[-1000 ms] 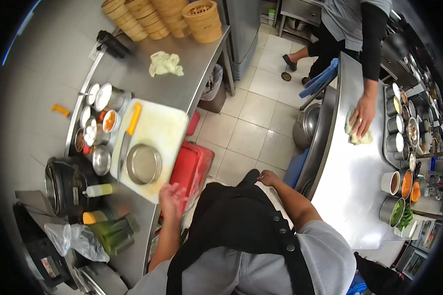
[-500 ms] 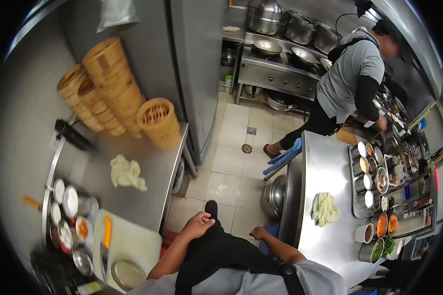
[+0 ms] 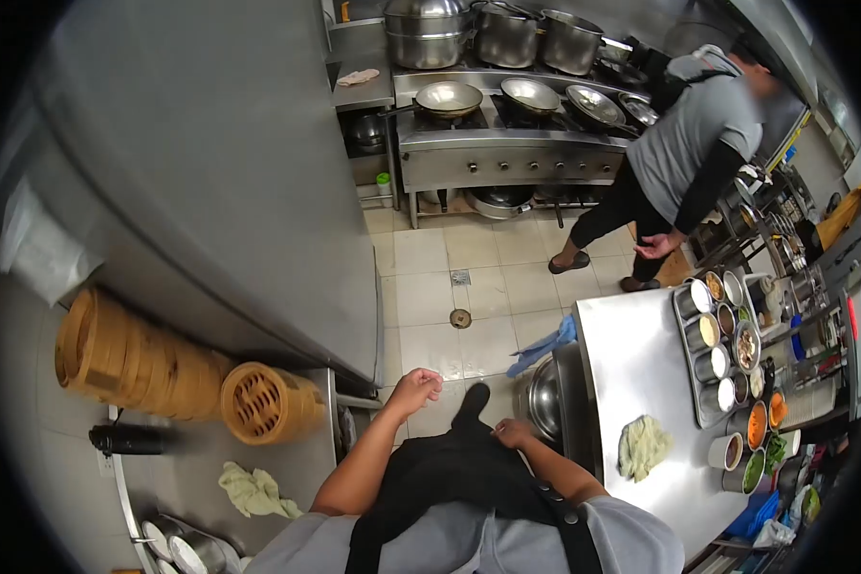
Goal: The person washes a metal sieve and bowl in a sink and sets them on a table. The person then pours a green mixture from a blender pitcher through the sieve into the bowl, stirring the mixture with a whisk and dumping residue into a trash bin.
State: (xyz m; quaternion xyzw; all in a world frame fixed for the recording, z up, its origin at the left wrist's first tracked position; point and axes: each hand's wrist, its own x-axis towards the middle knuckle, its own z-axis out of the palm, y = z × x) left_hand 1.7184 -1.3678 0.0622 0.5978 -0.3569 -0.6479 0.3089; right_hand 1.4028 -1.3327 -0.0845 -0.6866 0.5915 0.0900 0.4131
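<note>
My left hand (image 3: 418, 392) is held out in front of my black apron (image 3: 450, 474), above the tiled floor. Its fingers are loosely curled and nothing shows in them. Lower and to the right, my right hand (image 3: 515, 433) hangs beside the apron, its fingers curled in and seemingly holding nothing. The steel pot (image 3: 545, 397) under the right counter is nearest to it. A pale cloth (image 3: 645, 448) lies crumpled on that steel counter (image 3: 631, 354). Another pale cloth (image 3: 256, 491) rests on the left worktable, near stacked bamboo steamers (image 3: 153, 364).
Ahead stands a stove (image 3: 507, 153) with pans and tall pots. A co-worker (image 3: 689, 143) in a grey top stands at the right. Metal ingredient containers (image 3: 713, 364) line the right counter. A tall steel cabinet (image 3: 230, 172) rises at the left. A blue cloth (image 3: 545, 346) hangs at the counter's edge.
My view has moved forward toward the stove and turned left. Both hands remain curled, the left one now higher in view. The co-worker's arm has lowered from the rack, and their stance is more upright.
</note>
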